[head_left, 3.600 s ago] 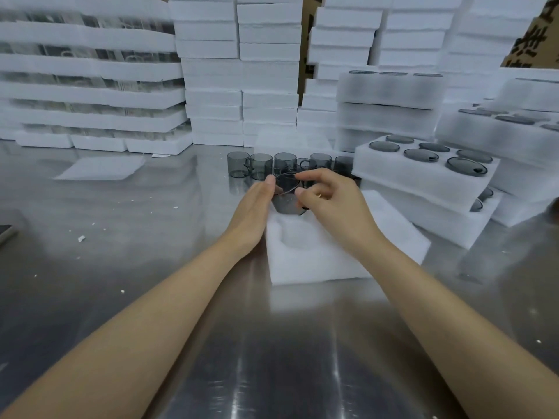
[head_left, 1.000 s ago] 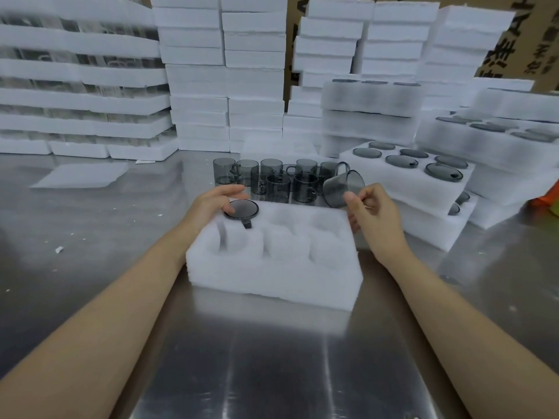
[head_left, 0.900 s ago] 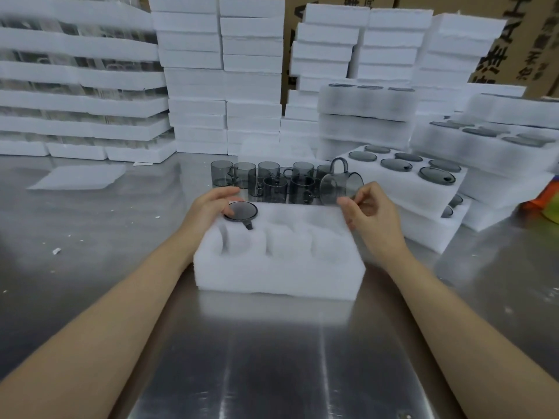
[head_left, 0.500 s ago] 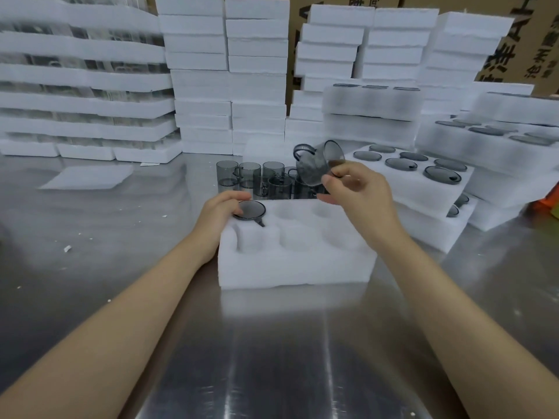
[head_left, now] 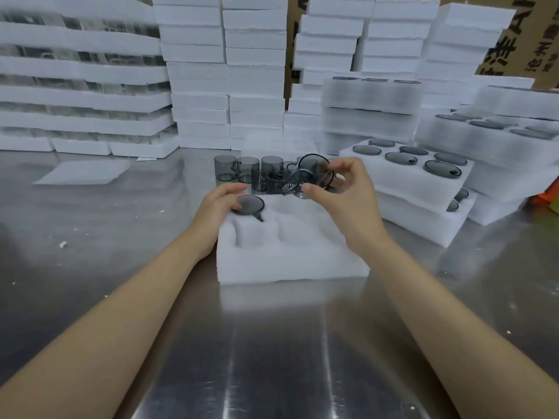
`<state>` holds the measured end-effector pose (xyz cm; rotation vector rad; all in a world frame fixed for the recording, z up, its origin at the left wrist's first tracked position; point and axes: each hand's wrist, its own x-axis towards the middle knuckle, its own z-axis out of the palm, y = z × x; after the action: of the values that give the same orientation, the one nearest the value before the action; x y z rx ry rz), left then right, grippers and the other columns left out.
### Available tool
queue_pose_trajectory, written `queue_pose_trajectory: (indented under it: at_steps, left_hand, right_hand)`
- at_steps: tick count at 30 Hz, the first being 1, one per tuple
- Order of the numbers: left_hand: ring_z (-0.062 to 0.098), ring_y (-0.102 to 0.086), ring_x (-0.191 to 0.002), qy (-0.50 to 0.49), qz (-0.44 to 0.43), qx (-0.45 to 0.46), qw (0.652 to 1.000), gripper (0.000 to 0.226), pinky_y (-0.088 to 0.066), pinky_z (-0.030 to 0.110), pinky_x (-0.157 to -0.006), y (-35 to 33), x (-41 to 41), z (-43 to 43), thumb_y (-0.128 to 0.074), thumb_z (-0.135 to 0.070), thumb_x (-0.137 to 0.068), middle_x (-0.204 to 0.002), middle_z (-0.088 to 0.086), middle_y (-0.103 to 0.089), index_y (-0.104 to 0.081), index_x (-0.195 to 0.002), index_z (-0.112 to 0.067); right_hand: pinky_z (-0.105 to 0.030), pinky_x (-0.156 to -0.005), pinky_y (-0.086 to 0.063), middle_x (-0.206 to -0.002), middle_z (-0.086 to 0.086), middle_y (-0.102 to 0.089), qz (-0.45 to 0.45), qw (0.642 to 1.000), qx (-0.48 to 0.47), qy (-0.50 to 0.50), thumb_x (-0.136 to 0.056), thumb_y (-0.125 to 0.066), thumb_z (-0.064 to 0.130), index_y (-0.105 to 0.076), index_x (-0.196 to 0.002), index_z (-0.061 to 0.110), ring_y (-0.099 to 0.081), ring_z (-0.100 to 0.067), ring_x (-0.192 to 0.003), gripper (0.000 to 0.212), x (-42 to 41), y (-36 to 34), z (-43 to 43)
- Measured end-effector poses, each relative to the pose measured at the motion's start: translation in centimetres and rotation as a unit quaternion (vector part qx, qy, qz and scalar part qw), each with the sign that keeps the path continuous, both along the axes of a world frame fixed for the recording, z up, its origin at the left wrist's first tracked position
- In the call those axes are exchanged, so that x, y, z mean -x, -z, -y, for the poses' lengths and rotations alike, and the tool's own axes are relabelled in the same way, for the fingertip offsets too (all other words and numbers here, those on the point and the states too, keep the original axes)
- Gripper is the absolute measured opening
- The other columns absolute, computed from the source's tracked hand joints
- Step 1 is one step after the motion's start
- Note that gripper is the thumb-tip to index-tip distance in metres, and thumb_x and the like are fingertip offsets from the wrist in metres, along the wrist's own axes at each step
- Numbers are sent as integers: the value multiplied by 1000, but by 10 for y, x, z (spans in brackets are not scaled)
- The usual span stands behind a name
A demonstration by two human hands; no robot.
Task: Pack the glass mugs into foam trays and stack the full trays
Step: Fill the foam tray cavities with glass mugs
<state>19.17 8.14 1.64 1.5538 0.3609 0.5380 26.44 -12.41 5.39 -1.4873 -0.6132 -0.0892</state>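
A white foam tray (head_left: 290, 261) with round pockets lies on the steel table in front of me. One smoky glass mug (head_left: 248, 204) sits in its far-left pocket. My left hand (head_left: 220, 204) rests on the tray's far-left corner, fingertips touching that mug's rim. My right hand (head_left: 344, 198) holds a second mug (head_left: 313, 175) tilted on its side above the tray's far edge, thumb and fingers curled round it. Several loose mugs (head_left: 251, 172) stand in a cluster just behind the tray.
Two stacked foam trays filled with mugs (head_left: 405, 173) lie to the right of my tray. Tall stacks of foam trays (head_left: 223, 74) line the back of the table. A flat foam sheet (head_left: 84, 172) lies at the left. Cardboard boxes (head_left: 532, 40) stand behind.
My right hand has lowered the tilted mug and turned it, bringing it closer to the tray's far edge. My left hand has stayed at the seated mug.
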Motion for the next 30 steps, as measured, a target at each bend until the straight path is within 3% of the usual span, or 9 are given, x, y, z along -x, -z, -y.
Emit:
queue_pose_trajectory:
  at_steps: [3,5,9,12,17,20,22,25,30]
  left_hand:
    - [16,-58,-91,5,-2,-2,1000,42,-43,29,-88,0,1,1,-50,-19,-59,-104,4,-63,-67,-96,-26]
    - [15,-58,-91,6,-4,-5,1000,42,-44,28,-88,-1,1,2,-50,-19,-59,-103,0,-64,-66,-97,-26]
    - [15,-56,-93,6,-6,-15,1000,35,-42,29,-91,0,0,2,-51,-14,-70,-105,3,-62,-66,-100,-25]
    - [15,-56,-94,2,-3,-19,1000,35,-42,29,-91,3,-2,-1,-45,-2,-85,-104,1,-62,-66,-101,-25]
    - [11,-58,-91,-2,2,-17,1000,38,-45,24,-84,4,-5,-2,-42,2,-84,-104,-4,-63,-66,-100,-24]
    - [9,-59,-89,-4,7,-17,1000,39,-45,21,-79,4,-5,-2,-42,3,-83,-100,-7,-64,-66,-97,-25]
    - [6,-59,-88,-3,6,-17,1000,39,-44,20,-76,4,-5,-2,-42,3,-83,-100,-7,-64,-66,-95,-26]
    - [6,-58,-89,-1,4,-19,1000,39,-44,20,-77,4,-5,-1,-43,2,-83,-102,-8,-63,-66,-96,-26]
    - [10,-57,-92,-2,3,-12,1000,38,-44,24,-82,3,-5,-1,-42,2,-84,-103,-6,-63,-66,-102,-22]
  right_hand:
    - [-14,-89,-45,-117,6,-59,98,994,43,-6,-72,-78,4,-43,-128,27,-57,-4,-106,70,5,1,-1]
    - [-8,-88,-42,-122,3,-56,135,989,67,-1,-72,-75,0,-43,-136,19,-53,-2,-111,74,7,2,-1]
    - [-32,-96,-47,-119,0,-50,167,982,87,18,-67,-70,-6,-55,-121,14,-53,-10,-110,60,10,0,-1]
    - [-42,-93,-48,-119,-2,-48,148,986,76,11,-65,-68,-5,-48,-112,24,-52,-13,-109,58,12,1,-2]
    - [-31,-93,-48,-118,-5,-50,126,990,56,3,-67,-82,11,-42,-99,37,-53,-14,-108,57,10,2,-3]
    - [-18,-91,-46,-111,6,-42,153,986,54,20,-71,-78,12,-44,-100,39,-50,8,-97,52,8,2,-3]
    - [-29,-95,-48,-111,8,-38,153,986,54,19,-74,-74,8,-49,-111,37,-49,10,-97,53,8,3,-3]
    - [-39,-96,-48,-120,6,-43,135,990,35,14,-77,-72,5,-43,-127,26,-51,-4,-110,61,8,4,-4]
    - [-40,-99,-46,-130,-2,-53,180,977,110,-8,-81,-70,7,-57,-121,10,-53,-17,-118,42,4,6,-5]
